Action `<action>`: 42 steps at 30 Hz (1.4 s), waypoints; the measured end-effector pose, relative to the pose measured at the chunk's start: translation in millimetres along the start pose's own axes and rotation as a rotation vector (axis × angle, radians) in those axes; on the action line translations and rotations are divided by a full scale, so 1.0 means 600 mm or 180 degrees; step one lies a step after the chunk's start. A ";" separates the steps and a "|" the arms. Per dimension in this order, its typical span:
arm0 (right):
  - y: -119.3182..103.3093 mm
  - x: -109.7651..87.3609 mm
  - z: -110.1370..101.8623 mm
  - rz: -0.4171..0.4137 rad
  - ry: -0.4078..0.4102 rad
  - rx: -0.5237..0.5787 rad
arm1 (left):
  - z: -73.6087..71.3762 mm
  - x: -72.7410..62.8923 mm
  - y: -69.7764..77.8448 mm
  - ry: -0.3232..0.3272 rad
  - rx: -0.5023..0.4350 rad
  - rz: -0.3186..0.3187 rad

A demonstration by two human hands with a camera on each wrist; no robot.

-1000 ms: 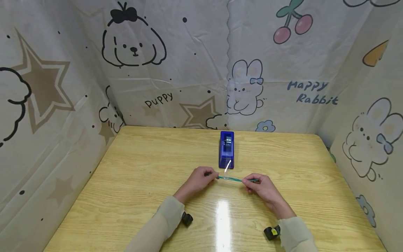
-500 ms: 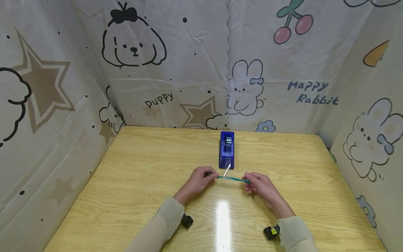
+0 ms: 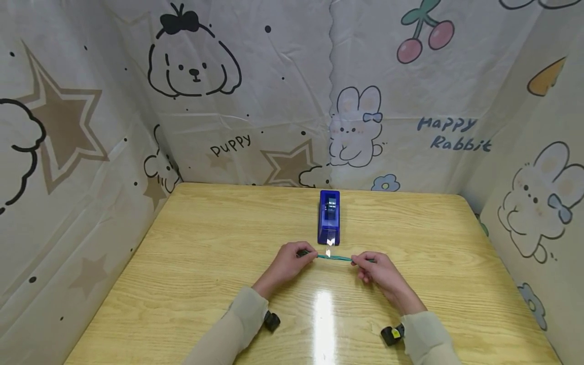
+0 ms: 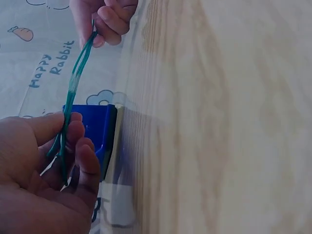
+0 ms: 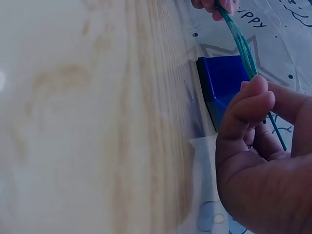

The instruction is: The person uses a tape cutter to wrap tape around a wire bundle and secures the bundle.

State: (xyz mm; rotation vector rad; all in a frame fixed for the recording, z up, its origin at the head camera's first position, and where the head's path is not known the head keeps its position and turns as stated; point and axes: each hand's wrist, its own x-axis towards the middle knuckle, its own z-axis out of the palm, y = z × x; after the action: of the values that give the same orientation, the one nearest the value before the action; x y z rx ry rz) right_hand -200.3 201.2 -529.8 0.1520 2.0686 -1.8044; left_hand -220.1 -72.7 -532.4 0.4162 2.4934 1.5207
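A bundle of thin green strands point(image 3: 336, 258) stretches sideways between both hands, just in front of the blue tape dispenser point(image 3: 329, 219). The left hand point(image 3: 292, 259) pinches one end between thumb and fingers; loose strand ends hang past its fingers in the left wrist view. At the other end, the right hand point(image 3: 376, 268) pinches the bundle, and a strand point(image 5: 277, 129) sticks out behind its grip. A strip of clear tape point(image 3: 330, 247) runs from the dispenser's front down to the strands. Shiny tape point(image 4: 74, 83) covers part of the bundle between the hands.
The wooden table point(image 3: 219, 218) lies under everything, with a bright glare patch near its front. Printed cloth walls point(image 3: 255, 101) enclose the back and both sides. A small black camera sits at each wrist.
The right fingers rolled over the strands and back, with the far end hidden, then showing again. The tape strip's slant has straightened. The left hand stays nearly still.
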 end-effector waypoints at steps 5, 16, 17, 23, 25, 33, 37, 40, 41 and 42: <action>0.000 0.003 -0.001 -0.0092 0.0019 0.0003 | -0.006 0.003 0.003 0.0002 0.0025 -0.0051; -0.005 0.005 -0.001 -0.0248 0.0000 -0.0136 | -0.012 0.016 0.004 -0.0013 0.0103 -0.0066; -0.006 0.005 -0.001 -0.0249 0.0006 -0.0155 | -0.011 0.016 0.004 -0.0017 0.0090 -0.0067; -0.008 0.009 -0.004 -0.0206 0.0069 -0.0096 | -0.009 0.015 0.004 -0.0042 0.0095 -0.0035; -0.009 0.011 -0.003 -0.0175 0.0076 -0.0007 | -0.008 0.015 0.004 -0.0042 0.0126 -0.0005; -0.017 0.019 0.004 0.0078 0.0235 0.0147 | -0.010 0.013 0.004 -0.0007 0.0150 0.0070; -0.017 0.023 0.004 0.0131 0.0203 0.0140 | -0.010 0.012 0.005 0.0019 0.0137 0.0122; -0.015 0.026 0.002 0.0109 0.0187 0.0205 | -0.009 0.011 0.003 0.0034 0.0129 0.0119; -0.015 0.026 0.002 0.0089 0.0185 0.0222 | -0.008 0.011 0.003 0.0037 0.0118 0.0111; -0.014 0.027 0.001 0.0076 0.0200 0.0248 | -0.008 0.011 0.002 0.0043 0.0108 0.0090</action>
State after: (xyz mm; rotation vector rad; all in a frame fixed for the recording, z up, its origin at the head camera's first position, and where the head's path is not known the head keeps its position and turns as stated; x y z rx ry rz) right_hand -217.8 196.4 -527.7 0.2569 2.0306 -1.8895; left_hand -227.6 -73.7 -529.3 0.4500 2.5374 1.4983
